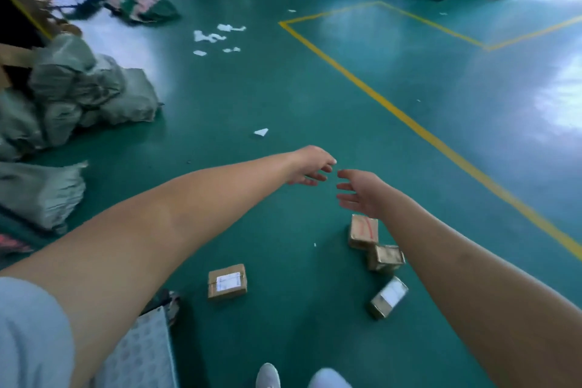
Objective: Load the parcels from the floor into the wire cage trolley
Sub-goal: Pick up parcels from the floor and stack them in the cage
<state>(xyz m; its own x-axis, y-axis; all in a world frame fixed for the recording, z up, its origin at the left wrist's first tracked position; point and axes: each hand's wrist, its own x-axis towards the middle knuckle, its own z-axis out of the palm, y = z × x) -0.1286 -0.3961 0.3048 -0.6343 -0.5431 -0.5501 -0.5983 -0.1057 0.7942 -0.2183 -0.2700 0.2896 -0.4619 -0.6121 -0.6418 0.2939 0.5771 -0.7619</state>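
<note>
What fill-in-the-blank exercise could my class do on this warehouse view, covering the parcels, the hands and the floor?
1. ____ cardboard parcels lie on the green floor.
2. Both hands, left and right, hold ____.
3. The painted floor line is coloured ____.
4. The parcel with red markings lies nearest the ____ hand.

Missing words: four; nothing; yellow; right

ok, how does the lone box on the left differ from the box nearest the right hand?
The lone box lies apart on the green floor with a white label on top; the box by the right hand shows red markings and no white label. The lone box touches nothing; the other sits close against a second box, in a cluster. Both are small brown cardboard parcels on the floor, and neither hand holds them.
</note>
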